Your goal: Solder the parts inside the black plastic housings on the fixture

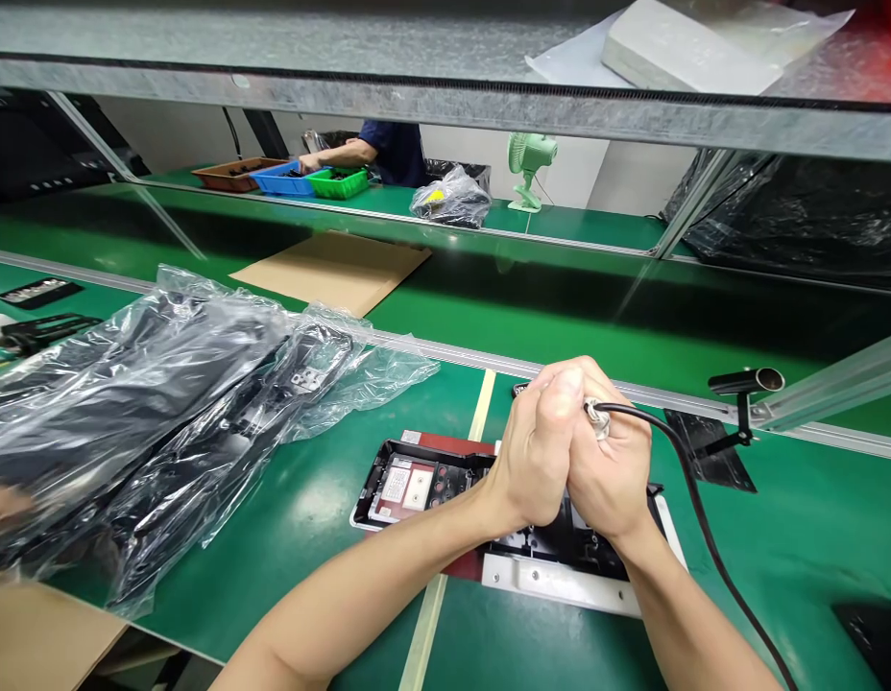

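Observation:
My left hand [533, 451] and my right hand [613, 461] are closed together, one against the other, around a corded tool whose body they hide. From the top of the grip comes its black cable [694, 480], with a silvery metal loop [598, 418] at the cable's base. Below my hands lies a long black plastic housing [366, 494], seated in a fixture with a white block [561, 583] along its near side and a dark red plate [456, 445] beneath. My wrists and hands cover the housing's middle.
Plastic-bagged black parts [222, 384] fill the left side, where another person's blurred hand [6, 507] touches them. A small black tube on a stand [746, 382] rises at right. A metal shelf [417, 96] crosses overhead. Behind, a co-worker's arm [345, 154] reaches over bins.

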Action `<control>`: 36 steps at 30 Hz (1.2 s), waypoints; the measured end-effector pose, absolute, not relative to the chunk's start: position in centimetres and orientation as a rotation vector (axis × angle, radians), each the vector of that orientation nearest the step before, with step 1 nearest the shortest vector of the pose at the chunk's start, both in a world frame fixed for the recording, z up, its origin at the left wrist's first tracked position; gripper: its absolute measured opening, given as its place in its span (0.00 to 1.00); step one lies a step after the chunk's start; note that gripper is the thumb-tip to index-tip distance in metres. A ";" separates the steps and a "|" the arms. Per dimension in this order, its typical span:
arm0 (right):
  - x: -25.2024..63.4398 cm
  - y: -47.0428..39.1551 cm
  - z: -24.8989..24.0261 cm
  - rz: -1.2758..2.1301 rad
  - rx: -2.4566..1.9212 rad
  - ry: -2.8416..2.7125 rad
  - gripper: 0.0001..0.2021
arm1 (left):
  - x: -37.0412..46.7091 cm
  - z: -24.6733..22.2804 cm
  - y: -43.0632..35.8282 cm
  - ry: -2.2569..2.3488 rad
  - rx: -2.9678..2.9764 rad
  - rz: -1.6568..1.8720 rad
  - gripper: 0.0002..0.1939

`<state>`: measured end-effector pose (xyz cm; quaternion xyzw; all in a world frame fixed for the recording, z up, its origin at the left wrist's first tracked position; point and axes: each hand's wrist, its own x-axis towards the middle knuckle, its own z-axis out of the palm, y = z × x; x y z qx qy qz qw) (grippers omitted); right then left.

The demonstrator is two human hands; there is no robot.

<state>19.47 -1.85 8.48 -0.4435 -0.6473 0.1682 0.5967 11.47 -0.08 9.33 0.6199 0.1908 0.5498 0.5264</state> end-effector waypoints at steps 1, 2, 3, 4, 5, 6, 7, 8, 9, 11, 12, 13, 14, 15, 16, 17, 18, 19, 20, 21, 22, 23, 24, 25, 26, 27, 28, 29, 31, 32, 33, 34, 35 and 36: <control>19.5 -1.8 8.5 0.390 -1.031 -1.501 0.15 | 11.5 9.3 -0.1 0.466 1.489 1.308 0.26; 19.5 -1.8 8.5 0.391 -1.033 -1.497 0.15 | 11.4 9.4 -0.1 0.476 1.493 1.305 0.26; 19.5 -1.8 8.5 0.393 -1.035 -1.493 0.15 | 11.4 9.4 -0.1 0.480 1.492 1.304 0.26; 19.6 -1.8 8.5 0.393 -1.035 -1.491 0.15 | 11.4 9.3 -0.1 0.478 1.488 1.306 0.25; 19.6 -1.9 8.5 0.395 -1.034 -1.490 0.15 | 11.4 9.3 0.0 0.470 1.484 1.310 0.25; 19.6 -1.9 8.5 0.397 -1.032 -1.490 0.15 | 11.4 9.3 0.0 0.456 1.480 1.315 0.25; 19.6 -1.9 8.5 0.398 -1.029 -1.490 0.15 | 11.5 9.3 0.0 0.437 1.476 1.320 0.25; 19.6 -1.9 8.5 0.399 -1.023 -1.490 0.15 | 11.5 9.2 0.1 0.418 1.468 1.327 0.25; 19.6 -1.9 8.5 0.401 -1.015 -1.490 0.14 | 11.4 9.2 0.1 0.400 1.461 1.334 0.25; 19.6 -1.8 8.5 0.402 -1.000 -1.488 0.13 | 11.4 9.2 0.1 0.380 1.451 1.341 0.25; 19.6 -1.8 8.5 0.400 -0.994 -1.489 0.13 | 11.4 9.2 0.1 0.378 1.454 1.339 0.24; 19.6 -1.8 8.5 0.401 -0.992 -1.491 0.12 | 11.4 9.2 0.1 0.379 1.461 1.334 0.25; 19.6 -1.7 8.4 0.401 -0.991 -1.493 0.12 | 11.3 9.2 0.1 0.382 1.466 1.327 0.25; 19.6 -1.7 8.4 0.403 -0.992 -1.496 0.12 | 11.3 9.2 0.1 0.386 1.469 1.319 0.25; 19.7 -1.7 8.4 0.403 -0.994 -1.498 0.12 | 11.3 9.3 0.1 0.391 1.465 1.311 0.24; 19.7 -1.7 8.4 0.401 -0.997 -1.498 0.12 | 11.3 9.3 0.1 0.397 1.457 1.305 0.24; 19.7 -1.7 8.4 0.399 -1.001 -1.497 0.13 | 11.2 9.3 0.1 0.402 1.449 1.302 0.24; 19.7 -1.8 8.4 0.397 -1.007 -1.496 0.13 | 11.2 9.3 0.1 0.404 1.447 1.302 0.24; 19.7 -1.8 8.4 0.394 -1.011 -1.495 0.13 | 11.2 9.3 0.1 0.402 1.451 1.307 0.24; 19.6 -1.8 8.4 0.392 -1.013 -1.495 0.13 | 11.2 9.3 0.1 0.396 1.458 1.314 0.24; 19.6 -1.8 8.4 0.390 -1.011 -1.495 0.13 | 11.2 9.3 0.1 0.387 1.464 1.324 0.24; 19.6 -1.8 8.4 0.390 -1.007 -1.496 0.13 | 11.2 9.3 0.1 0.379 1.468 1.333 0.24; 19.6 -1.8 8.3 0.390 -1.004 -1.497 0.13 | 11.3 9.3 0.1 0.374 1.466 1.340 0.24; 19.7 -1.8 8.3 0.391 -1.003 -1.497 0.13 | 11.3 9.3 0.2 0.371 1.462 1.344 0.24; 19.7 -1.8 8.3 0.394 -1.004 -1.498 0.13 | 11.3 9.3 0.2 0.370 1.459 1.344 0.24; 19.7 -1.8 8.3 0.397 -1.006 -1.498 0.13 | 11.3 9.3 0.2 0.369 1.459 1.342 0.24; 19.7 -1.8 8.4 0.401 -1.010 -1.497 0.13 | 11.3 9.2 0.2 0.370 1.462 1.339 0.24; 19.7 -1.8 8.4 0.405 -1.013 -1.497 0.12 | 11.3 9.2 0.2 0.370 1.467 1.337 0.24; 19.7 -1.8 8.5 0.412 -1.018 -1.499 0.12 | 11.2 9.2 0.2 0.378 1.470 1.338 0.24; 19.7 -1.8 8.5 0.413 -1.019 -1.502 0.11 | 11.2 9.2 0.2 0.388 1.467 1.341 0.24; 19.7 -1.8 8.6 0.414 -1.021 -1.505 0.11 | 11.2 9.1 0.1 0.399 1.464 1.344 0.23; 19.7 -1.9 8.6 0.416 -1.021 -1.507 0.11 | 11.2 9.1 0.1 0.411 1.463 1.347 0.23; 19.7 -1.9 8.6 0.416 -1.021 -1.510 0.10 | 11.2 9.2 0.1 0.422 1.464 1.348 0.23; 19.7 -1.9 8.6 0.416 -1.020 -1.511 0.10 | 11.2 9.2 0.1 0.429 1.466 1.347 0.22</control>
